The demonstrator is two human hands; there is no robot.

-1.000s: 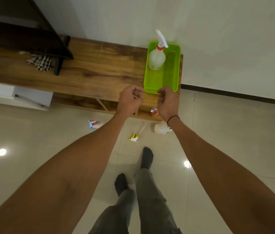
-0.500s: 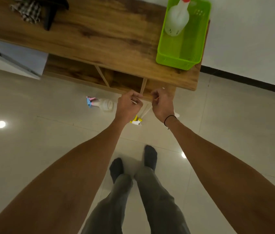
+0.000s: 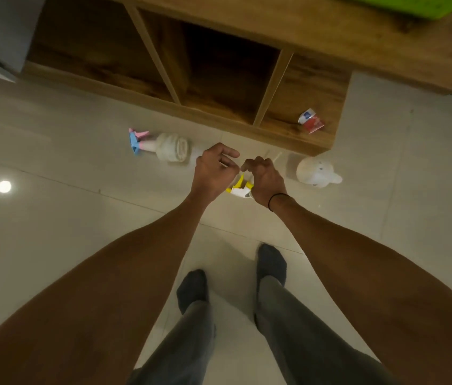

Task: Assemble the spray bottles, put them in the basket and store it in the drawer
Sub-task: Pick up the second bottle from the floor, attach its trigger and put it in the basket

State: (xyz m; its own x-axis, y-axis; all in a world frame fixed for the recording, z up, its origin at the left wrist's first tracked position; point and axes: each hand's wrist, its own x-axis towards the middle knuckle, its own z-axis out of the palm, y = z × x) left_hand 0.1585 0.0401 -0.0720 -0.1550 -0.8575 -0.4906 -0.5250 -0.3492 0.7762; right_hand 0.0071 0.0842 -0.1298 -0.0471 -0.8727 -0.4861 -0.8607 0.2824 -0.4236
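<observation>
Hands first: my left hand and right hand hang close together above the tiled floor, fingers loosely curled with the fingertips nearly meeting. I cannot tell whether either one pinches anything; nothing shows between them. Directly beneath, partly hidden by the right hand, a yellow-and-white spray head lies on the floor. To my left an assembled spray bottle with a pink-and-blue trigger lies on its side. To my right a loose white bottle without a sprayer rests near the corner of the wooden shelf unit. A small red-and-blue carton sits in the unit's rightmost open compartment. Just an edge of the green basket shows on top of the unit. My socked feet stand below.
</observation>
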